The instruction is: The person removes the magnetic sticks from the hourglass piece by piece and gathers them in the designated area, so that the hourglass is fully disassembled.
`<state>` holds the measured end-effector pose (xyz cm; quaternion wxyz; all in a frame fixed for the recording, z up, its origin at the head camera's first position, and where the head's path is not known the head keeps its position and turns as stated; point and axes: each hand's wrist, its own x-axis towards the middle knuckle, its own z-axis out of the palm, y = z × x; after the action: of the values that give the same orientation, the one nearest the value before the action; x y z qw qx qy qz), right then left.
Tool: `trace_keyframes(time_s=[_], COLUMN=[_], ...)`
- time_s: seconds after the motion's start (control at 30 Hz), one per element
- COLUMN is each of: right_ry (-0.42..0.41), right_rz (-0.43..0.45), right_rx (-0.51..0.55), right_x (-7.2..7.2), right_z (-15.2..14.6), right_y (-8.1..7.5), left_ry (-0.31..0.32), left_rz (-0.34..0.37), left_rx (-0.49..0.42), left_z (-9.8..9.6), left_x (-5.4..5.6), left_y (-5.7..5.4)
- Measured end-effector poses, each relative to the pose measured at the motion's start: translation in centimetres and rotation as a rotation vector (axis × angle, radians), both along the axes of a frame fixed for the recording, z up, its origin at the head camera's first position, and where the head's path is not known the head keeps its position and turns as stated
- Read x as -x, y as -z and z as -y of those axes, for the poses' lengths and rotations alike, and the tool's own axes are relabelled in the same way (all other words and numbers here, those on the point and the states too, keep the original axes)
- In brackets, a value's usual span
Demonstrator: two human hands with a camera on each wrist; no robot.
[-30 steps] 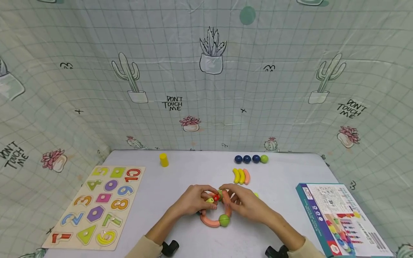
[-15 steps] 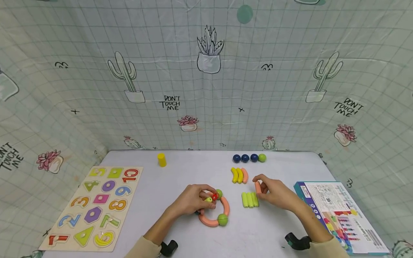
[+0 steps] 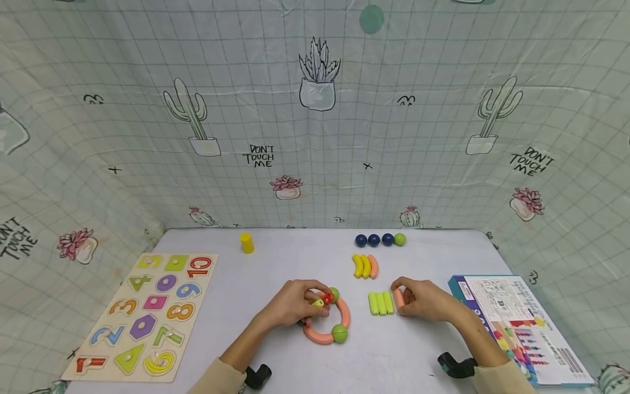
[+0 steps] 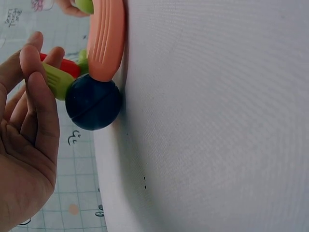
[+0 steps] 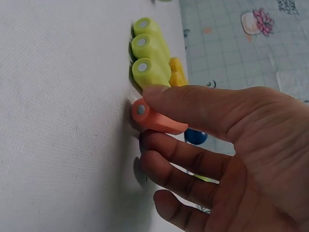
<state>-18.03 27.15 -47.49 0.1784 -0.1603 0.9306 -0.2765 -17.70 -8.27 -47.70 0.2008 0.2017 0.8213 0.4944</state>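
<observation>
My left hand (image 3: 297,302) pinches a light green magnetic stick (image 4: 58,81), which meets a dark blue ball (image 4: 93,102). A red stick (image 4: 62,65) sits behind it, partly hidden by the fingers. From the ball a curved salmon stick (image 4: 107,38) runs on into a ring on the table, joined by green balls (image 3: 339,333). Right of that ring, my right hand (image 3: 427,299) holds another curved salmon stick (image 5: 159,119) between thumb and fingers, low at the tabletop. Just beside it lie 3 straight light green sticks (image 3: 381,303) in a row, grey discs on their ends.
Behind lie two yellow curved sticks (image 3: 361,266) and a salmon one (image 3: 373,266). Farther back is a row of blue balls (image 3: 374,241) and a green ball (image 3: 400,239). A yellow cylinder (image 3: 247,243), a number puzzle board (image 3: 147,312) and a toy box (image 3: 517,328) stand around.
My right hand has left the ring and moved right with a curved salmon stick, bringing it down beside the light green sticks. The left hand has kept its hold at the ring.
</observation>
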Motion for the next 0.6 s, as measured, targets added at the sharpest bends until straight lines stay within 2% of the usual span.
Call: trace_keyframes(time_s=[0.6], right_ry=[-0.036], right_rz=[0.091], right_rx=[0.113], right_x=[0.50], right_z=[-0.65], right_y=[0.62], left_ry=[0.000], left_rz=[0.009], left_rx=[-0.011], left_z=[-0.04], left_x=[-0.10], left_y=[-0.18])
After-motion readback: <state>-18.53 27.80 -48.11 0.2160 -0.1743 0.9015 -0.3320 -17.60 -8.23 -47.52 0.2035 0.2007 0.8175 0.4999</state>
